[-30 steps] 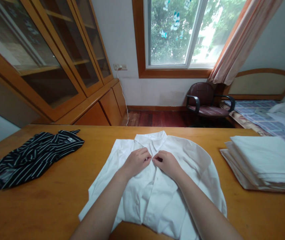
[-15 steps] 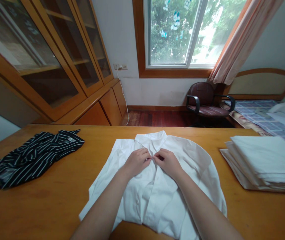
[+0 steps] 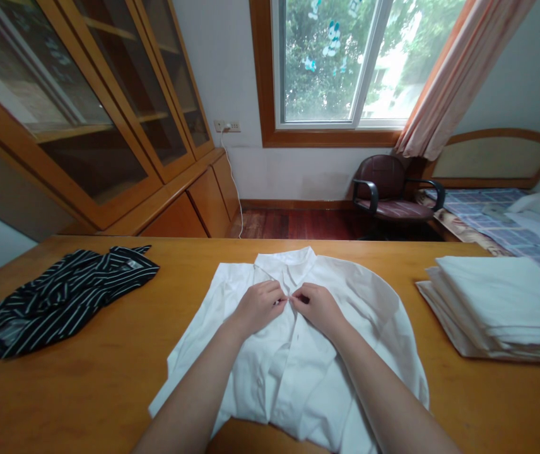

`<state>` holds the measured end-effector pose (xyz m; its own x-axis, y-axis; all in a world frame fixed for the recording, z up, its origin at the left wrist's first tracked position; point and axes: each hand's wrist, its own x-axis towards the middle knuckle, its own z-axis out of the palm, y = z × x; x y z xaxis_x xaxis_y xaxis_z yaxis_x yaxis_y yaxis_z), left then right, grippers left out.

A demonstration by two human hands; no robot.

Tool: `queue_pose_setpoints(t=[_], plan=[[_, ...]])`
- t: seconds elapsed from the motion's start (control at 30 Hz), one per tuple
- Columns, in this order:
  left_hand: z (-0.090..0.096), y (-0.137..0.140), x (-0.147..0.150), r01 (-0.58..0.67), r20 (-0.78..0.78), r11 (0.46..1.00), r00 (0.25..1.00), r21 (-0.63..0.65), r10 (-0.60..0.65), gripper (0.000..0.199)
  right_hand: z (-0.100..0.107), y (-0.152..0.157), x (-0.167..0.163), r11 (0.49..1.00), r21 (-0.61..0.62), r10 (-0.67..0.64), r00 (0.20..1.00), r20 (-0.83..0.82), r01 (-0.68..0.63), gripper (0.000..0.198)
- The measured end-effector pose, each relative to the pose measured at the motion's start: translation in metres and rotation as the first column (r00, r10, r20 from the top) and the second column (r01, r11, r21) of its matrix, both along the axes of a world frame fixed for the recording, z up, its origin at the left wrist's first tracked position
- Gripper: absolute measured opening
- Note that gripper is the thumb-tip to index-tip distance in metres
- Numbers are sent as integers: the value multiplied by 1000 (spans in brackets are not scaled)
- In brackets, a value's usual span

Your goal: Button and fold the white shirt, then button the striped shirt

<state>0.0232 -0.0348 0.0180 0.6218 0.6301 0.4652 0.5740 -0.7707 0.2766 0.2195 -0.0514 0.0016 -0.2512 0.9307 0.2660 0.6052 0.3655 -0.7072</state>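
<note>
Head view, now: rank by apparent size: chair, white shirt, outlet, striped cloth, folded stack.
1. White shirt
2. Striped cloth and folded stack: too close to rank; the stack is cut off by the frame
3. Chair, farther back
4. Outlet

We have one white shirt (image 3: 274, 362), front side up, spread on the wooden table (image 3: 189, 287). Collar (image 3: 285, 258) points to the far edge, front strip runs down the middle. Fabric wrinkled; we see a sleeve (image 3: 405, 343) curving out on our right.
</note>
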Motion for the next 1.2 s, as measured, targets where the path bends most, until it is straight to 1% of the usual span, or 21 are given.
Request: queue_pose_setpoints(t=[0.13, 0.23, 0.43, 0.63, 0.77, 0.97, 1.1, 1.2], plan=[[0, 1, -1, -4, 49, 1000, 999, -10, 4, 13, 1, -1, 0, 1000, -17, 6, 1000, 0, -6, 13], [-2, 2, -2, 1, 55, 1000, 999, -19, 0, 13, 3, -1, -1, 999, -47, -15, 999, -32, 13, 13], [-3, 2, -2, 15, 1, 1000, 1000, 14, -15, 15, 5, 0, -1, 984, -163, -99, 985, -143, 75, 15], [0, 0, -1, -4, -58, 998, 998, 64, 8, 17, 4, 0, -5, 966, -229, -166, 966, -198, 119, 17], [1, 0, -1, 5, -95, 997, 996, 75, 2, 18, 5, -1, -6, 960, -245, -191, 957, -220, 135, 19], [1, 0, -2, 9, -32, 1000, 999, -1, -9, 16, 7, -1, -5, 949, -285, -205, 950, -234, 135, 19], [2, 1, -3, -15, 33, 998, 999, -65, 17, 10, 7, -1, -6, 948, -286, -212, 950, -229, 143, 19], [2, 1, -3, -25, 45, 995, 999, -100, 30, 8, 8, -2, -6, 946, -292, -210, 952, -225, 140, 20]])
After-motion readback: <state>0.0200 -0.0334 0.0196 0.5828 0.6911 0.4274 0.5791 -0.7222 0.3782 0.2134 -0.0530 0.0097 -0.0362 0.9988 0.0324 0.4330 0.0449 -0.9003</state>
